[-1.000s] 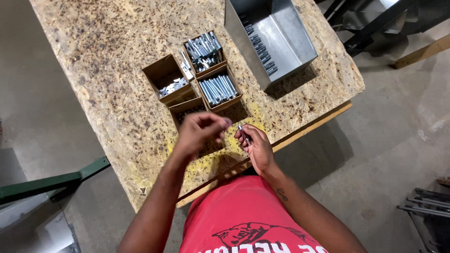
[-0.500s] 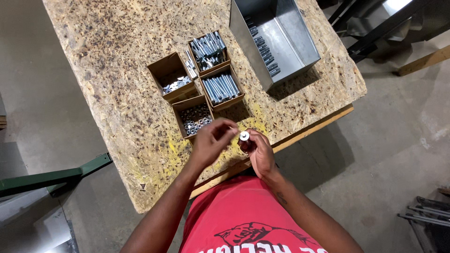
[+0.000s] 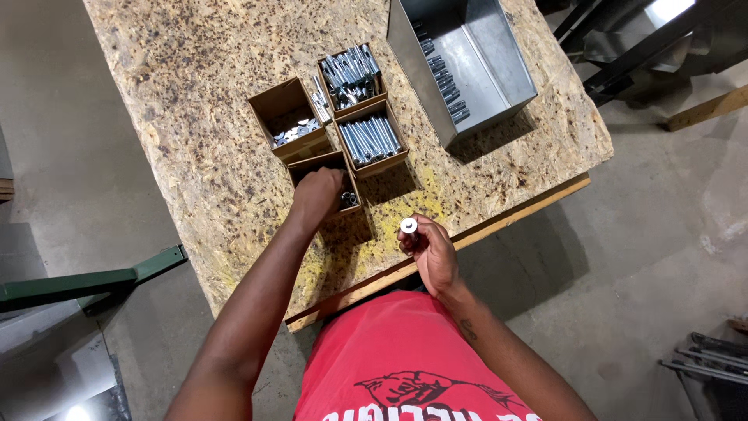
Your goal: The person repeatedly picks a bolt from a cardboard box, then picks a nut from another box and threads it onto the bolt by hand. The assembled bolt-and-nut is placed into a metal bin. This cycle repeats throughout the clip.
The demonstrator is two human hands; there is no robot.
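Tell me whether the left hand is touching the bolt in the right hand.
Apart. The head view shows the left hand reaching into a small box, with bare tabletop between it and the bolt in the right hand.

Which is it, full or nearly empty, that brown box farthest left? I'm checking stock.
Nearly empty. The leftmost cardboard box shows mostly bare brown bottom, with only a few small silvery pieces along its near edge; the neighbouring box of bolts is well filled.

Four small open brown cardboard boxes (image 3: 372, 140) sit clustered on your counter (image 3: 195, 93), holding silvery hardware; beside them stands a larger open grey metal bin (image 3: 499, 54).
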